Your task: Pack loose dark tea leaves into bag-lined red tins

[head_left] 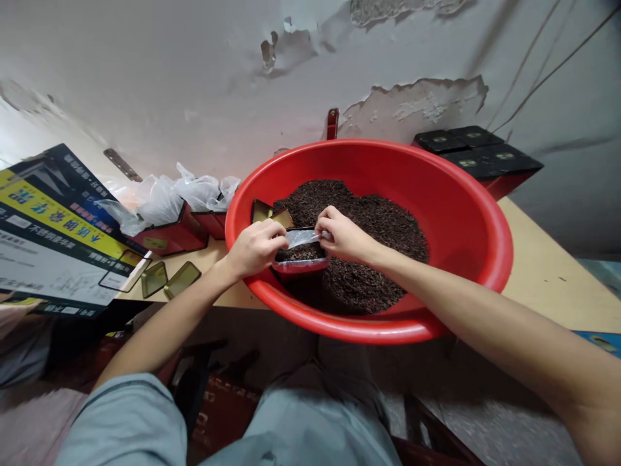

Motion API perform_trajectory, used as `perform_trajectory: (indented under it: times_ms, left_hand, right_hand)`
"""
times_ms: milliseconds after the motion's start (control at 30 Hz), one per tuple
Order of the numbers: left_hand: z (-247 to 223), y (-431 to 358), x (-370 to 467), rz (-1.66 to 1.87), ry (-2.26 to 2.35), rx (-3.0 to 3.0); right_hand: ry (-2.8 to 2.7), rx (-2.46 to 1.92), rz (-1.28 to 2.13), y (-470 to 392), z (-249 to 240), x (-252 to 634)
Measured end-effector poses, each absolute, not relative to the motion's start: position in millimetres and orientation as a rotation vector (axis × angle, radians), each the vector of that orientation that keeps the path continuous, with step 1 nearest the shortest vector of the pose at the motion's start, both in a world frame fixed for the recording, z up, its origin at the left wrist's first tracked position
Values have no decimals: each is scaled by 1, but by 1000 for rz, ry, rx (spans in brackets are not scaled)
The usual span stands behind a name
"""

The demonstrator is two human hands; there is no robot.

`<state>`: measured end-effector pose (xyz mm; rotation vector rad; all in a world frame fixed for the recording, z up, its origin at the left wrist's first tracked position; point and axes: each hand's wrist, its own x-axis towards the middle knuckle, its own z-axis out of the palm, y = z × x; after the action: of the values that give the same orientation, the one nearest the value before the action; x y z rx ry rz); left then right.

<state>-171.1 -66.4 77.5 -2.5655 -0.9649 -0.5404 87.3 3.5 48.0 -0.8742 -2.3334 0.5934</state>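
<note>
One plastic-lined tin point(304, 266) between both hands point(257, 246) point(343, 235), inside the red basin point(466, 207).

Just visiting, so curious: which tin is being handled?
The tin in the basin, between left hand and right hand; the other red tins stand outside it.

Room to pass o/ R half of red plastic tub point(460, 213), from above or via tabletop point(557, 272) on R; R forearm point(466, 310) blocks front-R rim. L side's tight: bag-topped red tins point(182, 230) crowd the rim, gold lids point(283, 219) sit just behind L hand point(258, 246), & black-topped tins point(490, 160) stand back R.
</note>
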Motion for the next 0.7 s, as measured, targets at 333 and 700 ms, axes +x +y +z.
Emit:
perform_trajectory:
  times_ms: [333, 700]
  left_hand:
    - [66, -83, -190, -745, -1533, -2698]
    - [73, -69, -193, -525, -1575, -2876]
  right_hand:
    - [-2494, -755, 396, 2, 60, 109]
    - [-2376, -1029, 553, -5, 49, 105]
